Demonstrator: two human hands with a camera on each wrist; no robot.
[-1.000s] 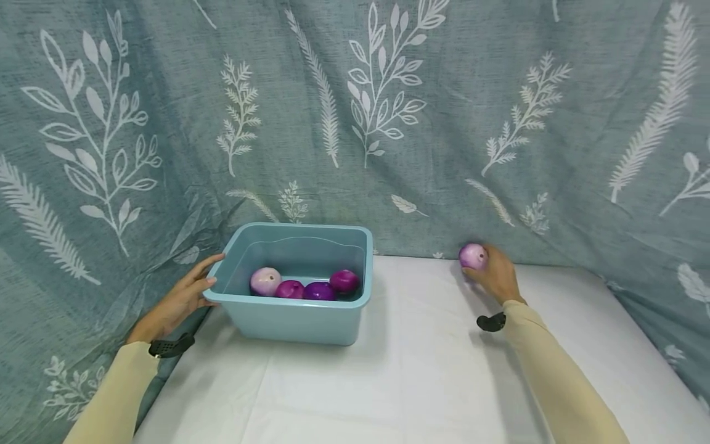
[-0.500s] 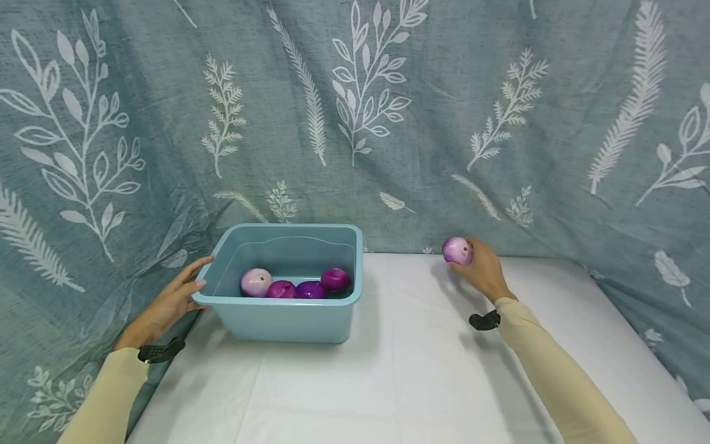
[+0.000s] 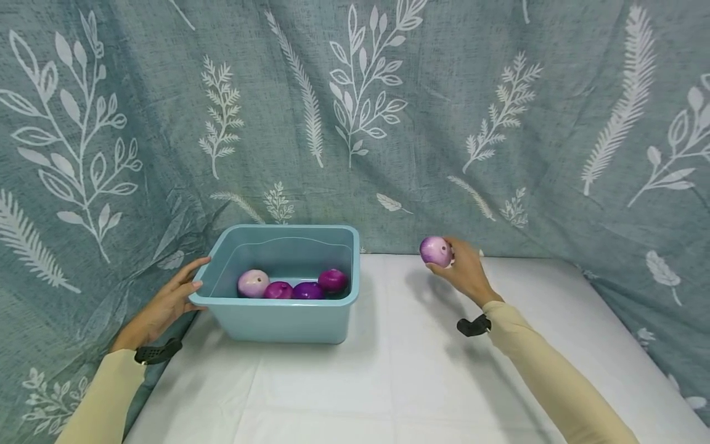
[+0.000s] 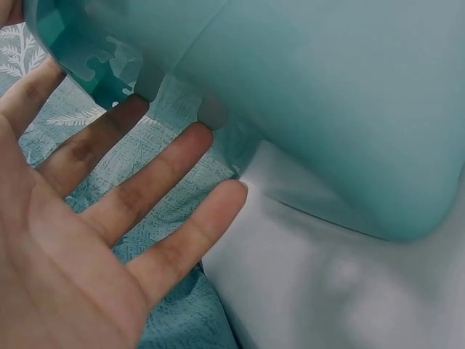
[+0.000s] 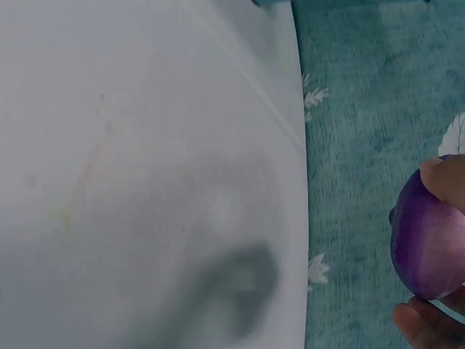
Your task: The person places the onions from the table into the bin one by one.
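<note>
A shiny round purple-and-white onion-like ball (image 3: 435,251) hangs above the white tabletop, pinched between the thumb and fingers of my right hand (image 3: 463,271). The right wrist view shows a small nub on the ball's purple end (image 5: 421,240). To the left stands a pale blue plastic bin (image 3: 277,322). My left hand (image 3: 166,308) rests against its left rim; in the left wrist view its fingers (image 4: 167,174) are spread and nearly straight beside the bin wall. Inside the bin lie a pinkish-white ball (image 3: 253,283), two magenta ones (image 3: 333,280) and a dark purple one (image 3: 308,290).
A white cloth (image 3: 333,394) covers the table. Behind it and at both sides hangs a blue-green curtain (image 3: 410,123) with white leaf prints. Black wrist straps sit on both forearms.
My right hand has lifted the purple-and-white ball off the back of the table and carried it left toward the bin. The left hand stays at the bin's rim; the head view has shifted slightly.
</note>
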